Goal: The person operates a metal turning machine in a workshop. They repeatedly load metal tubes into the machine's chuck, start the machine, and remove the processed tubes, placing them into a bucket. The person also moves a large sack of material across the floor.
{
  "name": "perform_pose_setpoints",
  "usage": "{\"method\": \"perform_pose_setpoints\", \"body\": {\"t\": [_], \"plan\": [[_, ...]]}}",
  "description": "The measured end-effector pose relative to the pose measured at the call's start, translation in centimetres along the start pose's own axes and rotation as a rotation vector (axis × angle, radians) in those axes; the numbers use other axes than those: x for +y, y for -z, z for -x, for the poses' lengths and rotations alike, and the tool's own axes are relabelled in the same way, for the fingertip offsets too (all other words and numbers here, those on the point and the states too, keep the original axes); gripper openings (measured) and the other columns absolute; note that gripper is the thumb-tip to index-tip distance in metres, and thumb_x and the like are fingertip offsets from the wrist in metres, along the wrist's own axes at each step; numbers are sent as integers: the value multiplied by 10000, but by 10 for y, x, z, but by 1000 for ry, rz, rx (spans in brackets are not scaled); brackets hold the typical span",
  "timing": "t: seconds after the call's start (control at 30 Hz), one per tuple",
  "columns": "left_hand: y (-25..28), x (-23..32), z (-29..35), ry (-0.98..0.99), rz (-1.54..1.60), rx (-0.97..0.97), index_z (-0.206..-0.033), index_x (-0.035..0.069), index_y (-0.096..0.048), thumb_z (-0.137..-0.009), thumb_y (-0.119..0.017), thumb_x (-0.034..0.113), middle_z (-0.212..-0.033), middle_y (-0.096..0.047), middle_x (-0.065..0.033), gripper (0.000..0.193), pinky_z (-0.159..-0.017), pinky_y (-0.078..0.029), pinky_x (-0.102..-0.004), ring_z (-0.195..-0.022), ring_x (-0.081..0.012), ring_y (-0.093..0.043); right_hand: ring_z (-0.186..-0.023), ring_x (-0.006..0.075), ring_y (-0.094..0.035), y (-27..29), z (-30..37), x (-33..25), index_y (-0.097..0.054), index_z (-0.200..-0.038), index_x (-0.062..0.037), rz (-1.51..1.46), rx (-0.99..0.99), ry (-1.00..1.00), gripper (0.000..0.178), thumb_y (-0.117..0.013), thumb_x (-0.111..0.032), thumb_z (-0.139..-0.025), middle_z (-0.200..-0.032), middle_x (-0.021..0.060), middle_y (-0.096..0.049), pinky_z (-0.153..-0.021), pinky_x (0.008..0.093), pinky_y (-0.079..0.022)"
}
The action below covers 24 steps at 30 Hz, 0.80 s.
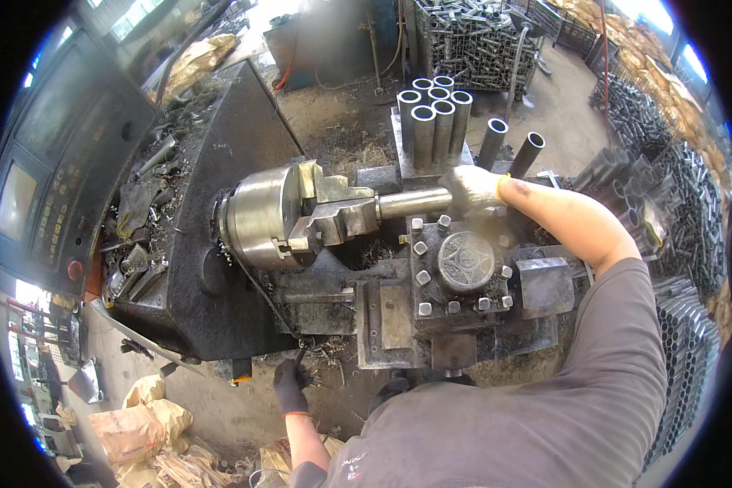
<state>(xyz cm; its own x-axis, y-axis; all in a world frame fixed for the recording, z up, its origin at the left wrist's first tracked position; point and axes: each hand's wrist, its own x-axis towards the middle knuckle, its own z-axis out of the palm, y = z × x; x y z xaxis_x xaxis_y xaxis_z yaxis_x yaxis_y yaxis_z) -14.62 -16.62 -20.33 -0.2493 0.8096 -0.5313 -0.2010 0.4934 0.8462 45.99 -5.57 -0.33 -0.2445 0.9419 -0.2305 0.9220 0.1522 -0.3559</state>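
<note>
My right hand (pixel 473 189), in a pale glove, wraps round the outer end of a shiny metal tube (pixel 415 202). The tube's other end sits between the stepped jaws (pixel 337 213) of a lathe chuck (pixel 262 218). Below the chuck, at the front of the machine, my left hand (pixel 290 385) in a dark glove is closed around a short dark handle (pixel 302 351). A thin rod (pixel 262 294) runs from beside the chuck down to that handle. Just below my right hand stands the square tool post (pixel 462 272), with several bolts round its round cap.
Several upright tubes (pixel 423 130) stand on a plate behind the lathe, two more beside them. A dark headstock housing (pixel 220 163) and control panel (pixel 65 163) are at left. Wire crates (pixel 476 53) and stacked tubes (pixel 687 350) fill the back and right; sacks (pixel 134 431) lie at lower left.
</note>
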Motion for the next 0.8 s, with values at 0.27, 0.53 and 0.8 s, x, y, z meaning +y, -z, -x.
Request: {"method": "perform_pose_setpoints", "body": {"t": [0.27, 0.53, 0.8], "plan": [[104, 15, -50, -172, 388, 378, -767, 176, -592, -1026, -523, 655, -636, -542, -23, 549, -503, -421, -382, -540, -210, -506, -841, 286, -760, -8, -24, 0, -734, -1142, 29, -56, -55, -186, 454, -790, -329, -868, -951, 191, -779, -730, 416, -597], [114, 49, -36, 79, 487, 235, -669, 233, -490, -1017, -479, 700, -569, -447, 41, 583, -512, -329, -367, -489, -196, -382, -904, 319, -751, 18, -30, -43, -687, -1268, -2, -63, -215, -77, 624, -830, -417, -825, -1069, 196, -768, -797, 454, -597], [156, 38, -62, -114, 106, -28, -789, 205, -522, -1065, -500, 520, -667, -475, 19, 420, -603, -434, -428, -559, -192, -439, -1042, 244, -719, 34, -113, -96, -208, -1692, -86, -365, -454, 12, 855, -639, -281, -980, -1137, 209, -765, -881, 391, -584]]}}
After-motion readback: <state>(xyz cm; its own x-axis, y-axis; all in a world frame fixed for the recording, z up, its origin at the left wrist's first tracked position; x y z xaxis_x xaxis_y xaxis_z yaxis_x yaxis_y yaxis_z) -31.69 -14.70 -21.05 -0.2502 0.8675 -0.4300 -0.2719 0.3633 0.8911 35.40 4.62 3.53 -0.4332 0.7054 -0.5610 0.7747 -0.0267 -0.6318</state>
